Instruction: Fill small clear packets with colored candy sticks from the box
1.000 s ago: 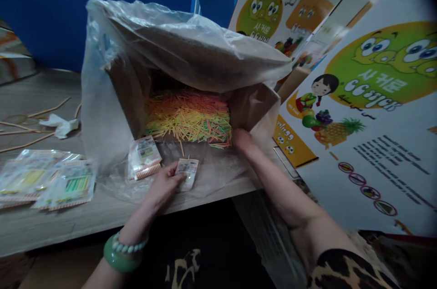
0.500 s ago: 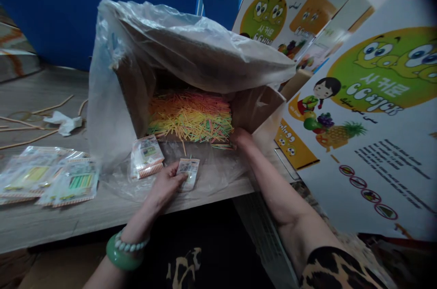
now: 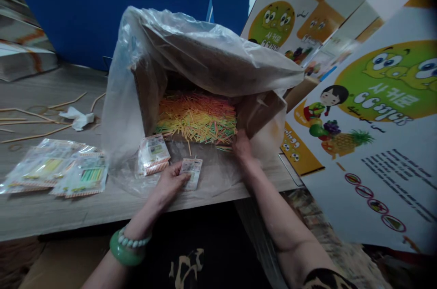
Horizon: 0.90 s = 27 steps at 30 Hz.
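My left hand point(image 3: 172, 182) pinches a small printed clear packet point(image 3: 191, 174) by its left edge, in front of a box. That box point(image 3: 146, 98) lies with its mouth towards me, lined with a translucent plastic bag point(image 3: 119, 111). Inside is a heap of thin coloured sticks point(image 3: 196, 118), pink, orange, yellow and green. At the heap's front right corner is my right hand point(image 3: 243, 145), its fingertips hidden by the sticks and the box side. A small pile of similar packets point(image 3: 154, 152) rests on the plastic just left of the held one.
More filled packets point(image 3: 82, 173) lie on the table point(image 3: 27, 220) at the left. Behind them are rubber bands or cords point(image 3: 30, 120) and a crumpled white scrap point(image 3: 78, 118). Large printed cartons point(image 3: 368, 143) stand at the right. A blue panel point(image 3: 92, 2) rises behind.
The whole view has shifted slightly, so things appear further right. My left hand still holds the packet; my right hand stays at the right corner of the stick heap.
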Each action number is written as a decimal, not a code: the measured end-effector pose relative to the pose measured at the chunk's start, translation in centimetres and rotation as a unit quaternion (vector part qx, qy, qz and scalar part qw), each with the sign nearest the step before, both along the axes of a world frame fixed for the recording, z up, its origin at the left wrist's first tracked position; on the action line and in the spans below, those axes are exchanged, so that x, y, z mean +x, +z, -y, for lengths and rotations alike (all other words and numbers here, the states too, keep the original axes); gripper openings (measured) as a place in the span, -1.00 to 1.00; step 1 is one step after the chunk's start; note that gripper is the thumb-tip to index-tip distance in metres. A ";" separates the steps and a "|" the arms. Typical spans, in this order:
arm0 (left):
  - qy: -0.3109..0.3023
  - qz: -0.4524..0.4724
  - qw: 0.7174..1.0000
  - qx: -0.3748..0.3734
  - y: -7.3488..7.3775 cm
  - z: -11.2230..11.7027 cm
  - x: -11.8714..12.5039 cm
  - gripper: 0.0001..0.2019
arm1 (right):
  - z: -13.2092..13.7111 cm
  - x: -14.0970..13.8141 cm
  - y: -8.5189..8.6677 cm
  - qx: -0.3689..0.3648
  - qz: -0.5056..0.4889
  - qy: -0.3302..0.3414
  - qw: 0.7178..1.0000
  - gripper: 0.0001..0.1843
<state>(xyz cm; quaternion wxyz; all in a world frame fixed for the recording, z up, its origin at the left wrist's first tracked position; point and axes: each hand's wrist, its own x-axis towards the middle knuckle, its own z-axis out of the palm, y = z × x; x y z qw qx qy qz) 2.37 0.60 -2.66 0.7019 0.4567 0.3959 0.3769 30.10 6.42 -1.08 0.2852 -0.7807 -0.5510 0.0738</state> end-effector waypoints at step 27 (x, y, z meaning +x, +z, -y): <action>-0.091 -0.266 0.946 0.162 0.5 2.3 -4.8 -0.86 | 4.9 -9.9 1.2 -0.153 0.225 0.470 0.840 -0.75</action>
